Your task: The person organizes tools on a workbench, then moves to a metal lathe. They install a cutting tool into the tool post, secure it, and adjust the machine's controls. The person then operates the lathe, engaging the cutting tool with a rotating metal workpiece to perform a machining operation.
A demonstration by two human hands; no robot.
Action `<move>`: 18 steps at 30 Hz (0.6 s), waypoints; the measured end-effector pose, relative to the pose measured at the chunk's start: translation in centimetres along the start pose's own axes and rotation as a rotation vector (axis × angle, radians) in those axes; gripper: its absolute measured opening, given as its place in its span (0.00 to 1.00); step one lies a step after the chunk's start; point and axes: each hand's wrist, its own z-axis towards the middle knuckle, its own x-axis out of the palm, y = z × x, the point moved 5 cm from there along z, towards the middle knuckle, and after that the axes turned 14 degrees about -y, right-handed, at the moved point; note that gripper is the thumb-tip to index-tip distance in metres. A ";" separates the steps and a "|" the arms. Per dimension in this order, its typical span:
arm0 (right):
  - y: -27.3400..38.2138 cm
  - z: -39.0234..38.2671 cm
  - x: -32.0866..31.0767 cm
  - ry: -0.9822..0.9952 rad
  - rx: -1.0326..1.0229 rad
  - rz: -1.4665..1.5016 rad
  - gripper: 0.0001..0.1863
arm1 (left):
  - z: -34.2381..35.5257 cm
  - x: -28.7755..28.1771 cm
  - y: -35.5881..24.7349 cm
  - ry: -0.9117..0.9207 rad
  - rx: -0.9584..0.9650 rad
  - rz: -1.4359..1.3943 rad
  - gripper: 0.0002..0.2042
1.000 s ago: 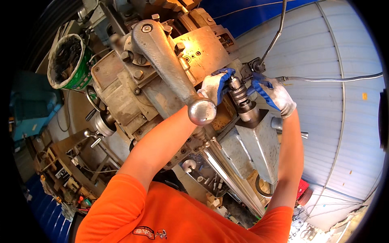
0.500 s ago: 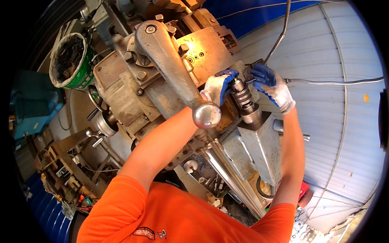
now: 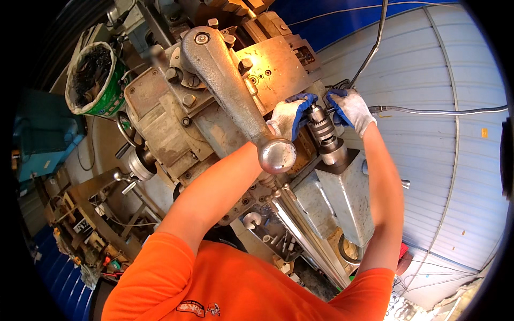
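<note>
Right hand [image 3: 349, 108], in white knit glove with blue-coated fingers: drawn in since half a second ago, from more spread out to bent close beside the toothed steel drill chuck [image 3: 323, 127].
Effect on work: brought to both sides of the chuck's nose end at once.
Grip: bent at the fingers on both sides; hidden at the fingertips by glove fabric, so cannot tell whether closed on anything.
Left hand [image 3: 290, 115], gloved alike: little changed, curled at left of the nose end.
Chuck: seated at the head of the grey tapered metal housing [image 3: 347, 200], between both hands.
Heavy grey cast lever with polished ball end [image 3: 227, 80]: crossing in front of left forearm [image 3: 214, 187].
Flat steel plate with drilled holes [image 3: 276, 69]: warmly lit, beyond the left hand.
Silver flexible metal hose [image 3: 439, 112]: running rightward from near the right hand.
</note>
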 end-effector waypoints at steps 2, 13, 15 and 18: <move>-0.7 0.2 -1.8 0.016 0.226 0.425 0.25 | 0.0 -0.4 -0.7 -0.016 0.009 0.000 0.08; 0.2 -0.1 -5.1 0.190 0.438 0.728 0.16 | 0.3 -0.7 -0.9 0.014 0.024 -0.027 0.08; 0.6 0.0 -4.1 0.272 0.546 0.828 0.21 | 0.4 -0.8 -0.8 0.008 0.016 -0.042 0.09; -2.4 -2.2 1.0 -0.032 -0.107 0.056 0.25 | 0.3 -0.3 0.0 0.025 -0.003 0.002 0.09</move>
